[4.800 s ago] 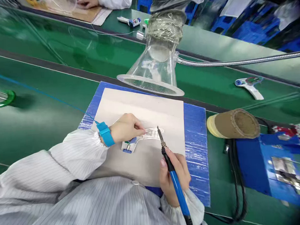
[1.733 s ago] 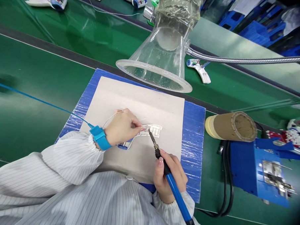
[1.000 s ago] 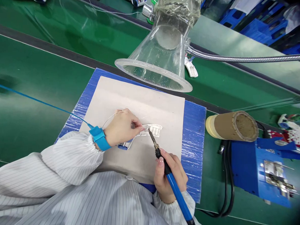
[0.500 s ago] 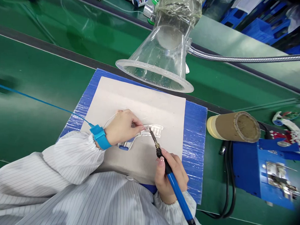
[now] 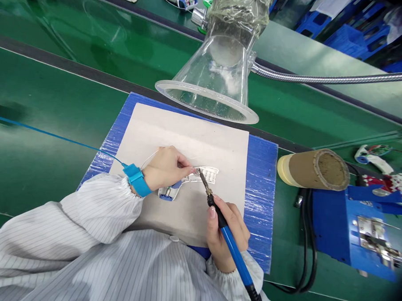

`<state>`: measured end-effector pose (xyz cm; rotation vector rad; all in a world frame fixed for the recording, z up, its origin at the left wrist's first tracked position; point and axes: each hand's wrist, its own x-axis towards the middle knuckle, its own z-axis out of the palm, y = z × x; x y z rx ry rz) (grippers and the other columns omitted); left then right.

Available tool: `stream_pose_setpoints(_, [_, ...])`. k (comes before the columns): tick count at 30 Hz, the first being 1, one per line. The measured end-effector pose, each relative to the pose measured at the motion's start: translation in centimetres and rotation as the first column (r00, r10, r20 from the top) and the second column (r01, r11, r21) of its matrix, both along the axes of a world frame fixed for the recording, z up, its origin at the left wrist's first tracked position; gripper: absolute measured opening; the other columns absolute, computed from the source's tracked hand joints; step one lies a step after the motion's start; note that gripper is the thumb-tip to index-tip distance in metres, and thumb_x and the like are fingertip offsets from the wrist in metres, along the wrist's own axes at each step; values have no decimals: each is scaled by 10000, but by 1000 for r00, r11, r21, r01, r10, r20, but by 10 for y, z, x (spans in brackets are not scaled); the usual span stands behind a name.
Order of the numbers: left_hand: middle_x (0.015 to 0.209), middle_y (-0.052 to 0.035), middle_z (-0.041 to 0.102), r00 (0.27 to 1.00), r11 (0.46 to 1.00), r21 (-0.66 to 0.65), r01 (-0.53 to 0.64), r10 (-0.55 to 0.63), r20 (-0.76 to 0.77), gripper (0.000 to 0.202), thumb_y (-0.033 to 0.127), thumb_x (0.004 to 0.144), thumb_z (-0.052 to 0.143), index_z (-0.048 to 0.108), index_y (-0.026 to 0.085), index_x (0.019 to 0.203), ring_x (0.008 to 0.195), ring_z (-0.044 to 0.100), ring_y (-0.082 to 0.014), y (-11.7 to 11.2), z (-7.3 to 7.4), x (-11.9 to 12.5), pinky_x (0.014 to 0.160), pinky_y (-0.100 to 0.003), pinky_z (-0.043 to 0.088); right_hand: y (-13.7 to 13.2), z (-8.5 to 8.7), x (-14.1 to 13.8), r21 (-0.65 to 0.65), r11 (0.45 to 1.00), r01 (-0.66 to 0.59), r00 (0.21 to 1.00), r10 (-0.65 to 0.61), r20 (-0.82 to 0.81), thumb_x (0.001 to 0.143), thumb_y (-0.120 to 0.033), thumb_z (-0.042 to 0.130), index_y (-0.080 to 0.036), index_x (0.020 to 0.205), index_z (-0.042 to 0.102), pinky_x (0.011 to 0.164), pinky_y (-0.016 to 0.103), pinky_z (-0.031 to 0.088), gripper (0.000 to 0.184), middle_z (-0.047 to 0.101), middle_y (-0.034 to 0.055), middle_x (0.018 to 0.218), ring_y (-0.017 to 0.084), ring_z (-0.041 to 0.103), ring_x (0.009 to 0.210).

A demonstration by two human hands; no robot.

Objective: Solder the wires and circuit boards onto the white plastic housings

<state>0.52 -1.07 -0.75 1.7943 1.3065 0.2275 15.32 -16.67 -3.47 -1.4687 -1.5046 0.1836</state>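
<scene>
Watching through the head camera, I am noting that the soldering iron point(image 5: 237, 260) is now working further left on the white handle-shaped part point(image 5: 208, 174); a few seconds ago its tip was showing over that part's right-hand end. I am reading this as heat and wire coming together at one small spot, with the fine contact work under way. The left hand point(image 5: 168, 165) is pinching a thin wire point(image 5: 148, 159), its grip pressed together just beside the iron's tip. The right hand point(image 5: 229, 231) is keeping its grip wrapped around the iron's handle. At this size I can't be sure whether the tip is touching the wire, the part or both.

The white part is lying around the middle of the pale sheet point(image 5: 193, 133), well in from its right edge. That sheet is covering most of a blue mat point(image 5: 261, 188), whose far edge is running along the far edge of the desk point(image 5: 53, 130). Beyond, a second white piece point(image 5: 229, 78) is sliding left along the green belt point(image 5: 150, 55) and is now showing through the clear hood point(image 5: 197, 68).

As for brands, labels or writing, I am finding nothing legible, including on the blue stand point(image 5: 334, 233) toward the right.
</scene>
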Motion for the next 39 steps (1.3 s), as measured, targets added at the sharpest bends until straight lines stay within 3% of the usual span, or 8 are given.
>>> stream_pose_setpoints(9, [704,-41,733,1000,1000,20,-10,9,16,124,290,755,708,797,206,741,782,674,-208,-1,-3,0,742,-305,467,0,-1,-1,7,1000,-12,1000,12,-3,873,-90,600,-161,1206,629,665,263,566,342,692,88,976,144,657,792])
stream_pose_setpoints(17, [683,-24,734,1000,1000,24,-11,10,21,114,272,761,704,792,213,719,777,674,-200,-1,-1,0,795,-314,457,2,0,-1,56,997,51,999,-51,8,871,-74,587,-165,1205,627,624,260,551,349,688,79,938,137,641,748])
stream_pose_setpoints(28, [670,-9,730,999,998,60,9,-11,42,136,274,762,686,774,208,682,737,661,-180,-2,-1,-1,761,-294,456,0,1,0,9,1000,-3,1000,3,-28,854,-33,578,-155,1244,601,674,285,567,409,675,97,983,158,644,826])
stream_pose_setpoints(32, [696,-11,731,1000,998,62,14,-16,27,143,257,768,674,753,205,661,787,654,-189,-1,-2,-1,783,-297,459,0,-2,1,63,998,8,999,-5,-53,856,-32,568,-132,1243,598,668,285,565,401,664,107,984,161,638,826])
stream_pose_setpoints(36, [839,-29,736,987,978,144,153,-158,22,89,263,775,670,735,202,785,902,638,-214,-7,9,-13,897,-352,437,-1,-2,2,54,998,23,999,-21,-49,852,-17,555,-136,1245,593,696,291,571,412,648,109,1005,173,645,866])
stream_pose_setpoints(39, [1046,-52,706,935,909,227,350,-355,-21,416,311,647,803,701,238,1044,1033,603,-262,-12,23,-36,967,-399,411,2,0,0,78,992,96,993,-90,-76,867,-40,538,-147,1209,616,675,277,571,367,646,96,964,170,657,827])
